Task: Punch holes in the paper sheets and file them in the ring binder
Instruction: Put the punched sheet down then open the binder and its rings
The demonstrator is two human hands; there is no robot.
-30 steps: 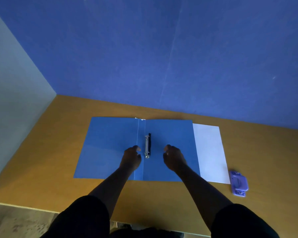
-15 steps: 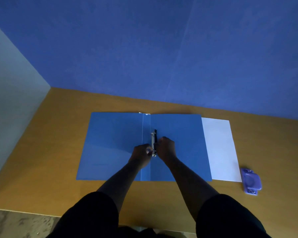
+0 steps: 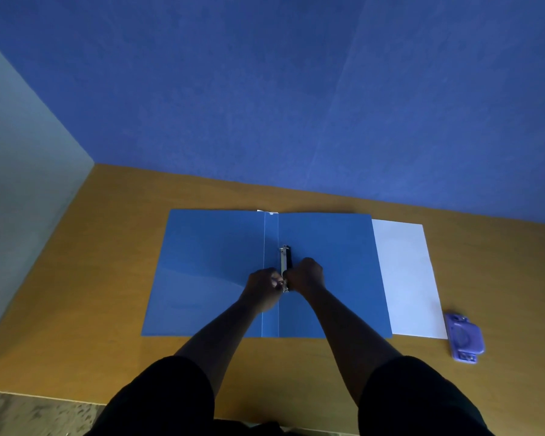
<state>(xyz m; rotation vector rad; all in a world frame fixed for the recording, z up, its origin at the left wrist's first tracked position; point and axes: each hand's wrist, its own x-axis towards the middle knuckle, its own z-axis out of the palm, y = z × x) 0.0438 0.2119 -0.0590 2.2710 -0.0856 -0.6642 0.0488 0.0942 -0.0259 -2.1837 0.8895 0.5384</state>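
Observation:
A blue ring binder (image 3: 208, 272) lies open and flat on the wooden table (image 3: 76, 294). Its metal ring mechanism (image 3: 284, 258) runs along the spine. My left hand (image 3: 262, 286) and my right hand (image 3: 307, 275) meet at the near end of the mechanism, fingers closed on the lower ring from both sides. White paper sheets (image 3: 405, 278) lie to the right, partly tucked under the binder's right cover. A purple hole punch (image 3: 464, 338) sits at the paper's near right corner.
A blue wall (image 3: 296, 89) rises behind the table and a pale wall (image 3: 19, 184) stands on the left. The table's near edge (image 3: 44, 401) runs along the bottom, with grey floor below it.
My hands moved together from either side of the spine onto the near end of the ring mechanism and closed on it. The view shifted slightly.

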